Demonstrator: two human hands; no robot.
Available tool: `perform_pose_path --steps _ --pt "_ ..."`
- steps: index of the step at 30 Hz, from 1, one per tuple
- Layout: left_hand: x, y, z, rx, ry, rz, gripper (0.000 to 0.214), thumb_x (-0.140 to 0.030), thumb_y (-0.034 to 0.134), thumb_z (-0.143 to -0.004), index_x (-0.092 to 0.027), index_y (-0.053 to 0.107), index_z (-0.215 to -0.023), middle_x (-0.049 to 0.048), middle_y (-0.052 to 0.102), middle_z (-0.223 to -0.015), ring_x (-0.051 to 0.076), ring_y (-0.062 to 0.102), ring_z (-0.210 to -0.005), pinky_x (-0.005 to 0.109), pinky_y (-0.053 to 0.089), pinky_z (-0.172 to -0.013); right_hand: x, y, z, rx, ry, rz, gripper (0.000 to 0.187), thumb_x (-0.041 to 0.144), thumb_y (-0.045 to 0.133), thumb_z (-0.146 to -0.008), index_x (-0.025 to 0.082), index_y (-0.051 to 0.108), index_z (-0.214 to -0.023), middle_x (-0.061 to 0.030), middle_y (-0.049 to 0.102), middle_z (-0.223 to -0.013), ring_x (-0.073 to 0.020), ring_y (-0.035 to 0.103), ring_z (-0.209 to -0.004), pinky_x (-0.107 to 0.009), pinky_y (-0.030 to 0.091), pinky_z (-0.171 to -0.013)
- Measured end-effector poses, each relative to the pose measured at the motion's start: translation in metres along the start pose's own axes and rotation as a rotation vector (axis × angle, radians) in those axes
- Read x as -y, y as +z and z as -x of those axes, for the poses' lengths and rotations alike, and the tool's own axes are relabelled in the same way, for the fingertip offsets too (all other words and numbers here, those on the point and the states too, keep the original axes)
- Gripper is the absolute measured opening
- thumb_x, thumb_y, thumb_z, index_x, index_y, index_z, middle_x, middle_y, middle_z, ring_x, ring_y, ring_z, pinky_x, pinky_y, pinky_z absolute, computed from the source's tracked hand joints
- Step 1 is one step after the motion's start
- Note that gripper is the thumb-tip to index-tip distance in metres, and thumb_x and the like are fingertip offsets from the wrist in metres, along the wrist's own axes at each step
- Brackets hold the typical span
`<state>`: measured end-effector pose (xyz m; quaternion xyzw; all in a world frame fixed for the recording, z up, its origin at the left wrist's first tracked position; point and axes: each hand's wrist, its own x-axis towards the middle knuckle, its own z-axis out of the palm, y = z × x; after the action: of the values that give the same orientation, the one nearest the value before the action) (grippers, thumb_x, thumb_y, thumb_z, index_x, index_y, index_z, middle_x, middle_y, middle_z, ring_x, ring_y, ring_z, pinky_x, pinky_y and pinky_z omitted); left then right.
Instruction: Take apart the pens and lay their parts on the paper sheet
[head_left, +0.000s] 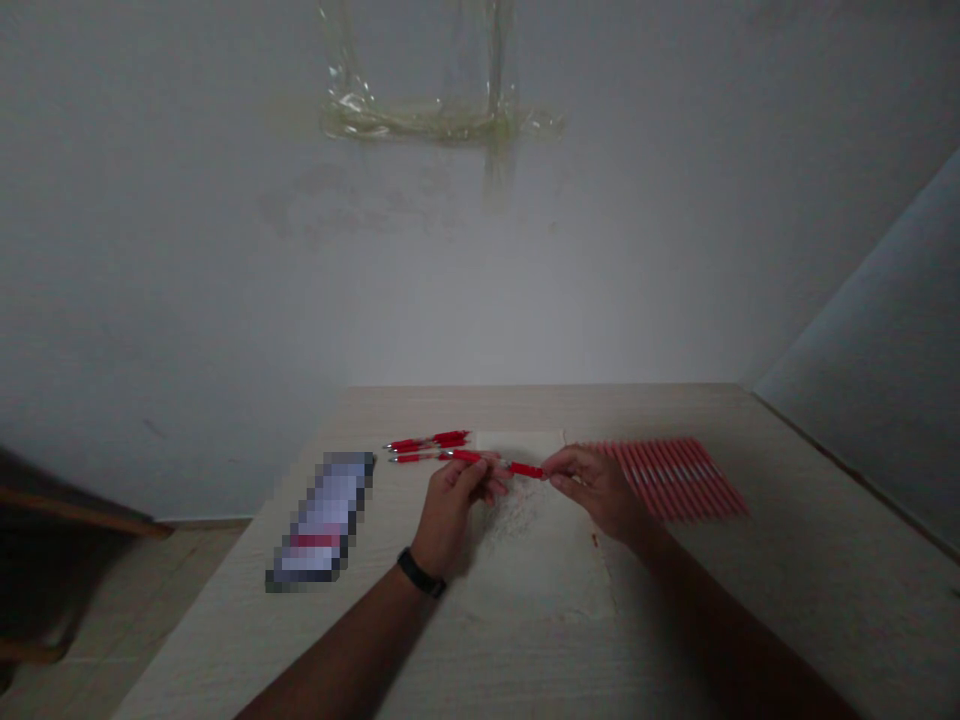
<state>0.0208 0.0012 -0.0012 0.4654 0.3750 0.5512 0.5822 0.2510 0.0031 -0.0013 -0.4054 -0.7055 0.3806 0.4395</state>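
Observation:
A red pen (525,469) is held level between my two hands above a white sheet (547,575). My left hand (452,500), with a dark band at the wrist, grips the tip half between thumb and fingers. At the other end, my right hand (598,488) pinches the pen's red end with thumb and forefinger. Just beyond my left hand lie a few red pens (427,442), tips pointing left. To the right, partly behind my right hand, many red pens (686,475) lie side by side in a slanted row.
A pixelated phone-like object (322,520) lies on the left of the pale wooden table (525,675). The table's far edge meets a grey wall (600,250) with strips of clear tape (420,125). A dark piece of furniture (52,545) stands at the lower left.

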Motion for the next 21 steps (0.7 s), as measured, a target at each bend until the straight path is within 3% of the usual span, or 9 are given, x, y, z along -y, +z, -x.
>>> perform_pose_path --steps 6,13,21 --pt "0.0012 0.0029 0.0038 0.058 -0.061 0.021 0.020 -0.034 0.064 -0.087 -0.016 0.071 -0.088 0.0068 0.073 -0.076 0.017 0.066 -0.065 0.026 0.049 -0.059 -0.0088 0.0053 0.0005 -0.002 0.000 -0.011 0.005 0.024 0.067 -0.086 0.020 0.068 -0.088 -0.0018 0.067 -0.083 -0.0160 0.062 -0.079 -0.028 0.047 -0.072" --pt "-0.0039 0.0006 0.0014 0.041 -0.041 0.021 0.022 -0.034 0.065 -0.086 -0.014 0.072 -0.091 0.0069 0.073 -0.077 0.017 0.066 -0.065 0.026 0.049 -0.059 -0.0058 0.0004 0.0005 0.050 0.003 -0.024 0.015 0.026 0.063 -0.090 0.021 0.071 -0.102 -0.0044 0.070 -0.096 -0.0179 0.065 -0.091 -0.030 0.050 -0.081" --pt "0.0009 0.0017 0.0024 0.059 -0.066 0.029 0.023 -0.037 0.067 -0.085 -0.015 0.070 -0.091 0.0067 0.073 -0.079 0.017 0.067 -0.064 0.026 0.049 -0.058 -0.0061 0.0011 0.0005 0.051 0.001 0.050 0.011 0.027 0.065 -0.088 0.020 0.070 -0.095 -0.0037 0.068 -0.089 -0.0171 0.063 -0.084 -0.029 0.049 -0.076"
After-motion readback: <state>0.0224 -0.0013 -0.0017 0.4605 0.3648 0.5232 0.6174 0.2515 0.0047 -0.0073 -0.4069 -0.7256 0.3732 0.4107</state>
